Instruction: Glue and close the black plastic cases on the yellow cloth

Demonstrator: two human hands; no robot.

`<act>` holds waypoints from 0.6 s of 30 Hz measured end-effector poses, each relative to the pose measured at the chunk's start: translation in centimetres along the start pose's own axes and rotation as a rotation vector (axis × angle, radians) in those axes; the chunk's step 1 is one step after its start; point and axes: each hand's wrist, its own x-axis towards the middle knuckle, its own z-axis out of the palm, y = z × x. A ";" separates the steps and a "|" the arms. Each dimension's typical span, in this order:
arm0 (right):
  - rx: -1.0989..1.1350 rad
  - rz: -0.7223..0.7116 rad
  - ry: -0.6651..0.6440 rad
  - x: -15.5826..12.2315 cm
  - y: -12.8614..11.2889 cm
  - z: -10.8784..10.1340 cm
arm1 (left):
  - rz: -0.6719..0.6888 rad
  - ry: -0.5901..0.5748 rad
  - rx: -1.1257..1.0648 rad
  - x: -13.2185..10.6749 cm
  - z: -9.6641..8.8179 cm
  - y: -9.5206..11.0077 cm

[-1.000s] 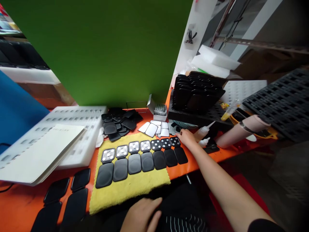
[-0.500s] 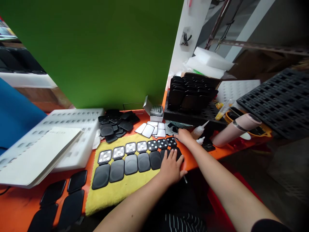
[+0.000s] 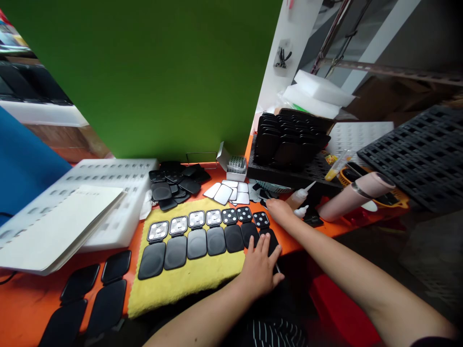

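Note:
My left hand (image 3: 261, 267) lies with spread fingers, its fingertips touching a black hinged pad (image 3: 268, 240) at the right end of a row. That pad's small upper plate (image 3: 261, 220) has pale dots and stands apart from its neighbour. Several similar two-part pads, among them a black one (image 3: 234, 238) and a greyer one (image 3: 197, 244), line the yellow cloth (image 3: 188, 284). My right hand (image 3: 280, 211) reaches to grey and black flat pieces (image 3: 256, 193) beyond the row. Its fingers look bent together; what they grip is hidden.
White flat pieces (image 3: 223, 193) and a heap of black plates (image 3: 162, 192) lie behind the cloth. Right of them stand a rack of black panels (image 3: 289, 142), a squeeze bottle (image 3: 297, 197) and a pink flask (image 3: 354, 196). A notebook (image 3: 61, 226) rests on white foam (image 3: 132, 212) at left.
The rightmost pad has shifted right and toward me, opening a gap to its neighbour. My left hand has moved with it. My right hand stays by the loose pieces; the view has shifted slightly.

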 end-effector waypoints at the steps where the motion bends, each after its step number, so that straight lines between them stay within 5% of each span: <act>1: -0.039 -0.028 -0.005 -0.1 0.1 0.2 | 0.003 0.002 -0.002 -0.3 0.1 0.2; 9: -0.351 -0.133 -0.002 -0.1 0.3 0.7 | 0.043 -0.001 -0.044 -1.3 -0.6 0.0; 18: -0.362 -0.128 0.055 -1.9 0.1 -0.6 | 0.062 0.011 -0.057 -1.5 -0.9 -0.7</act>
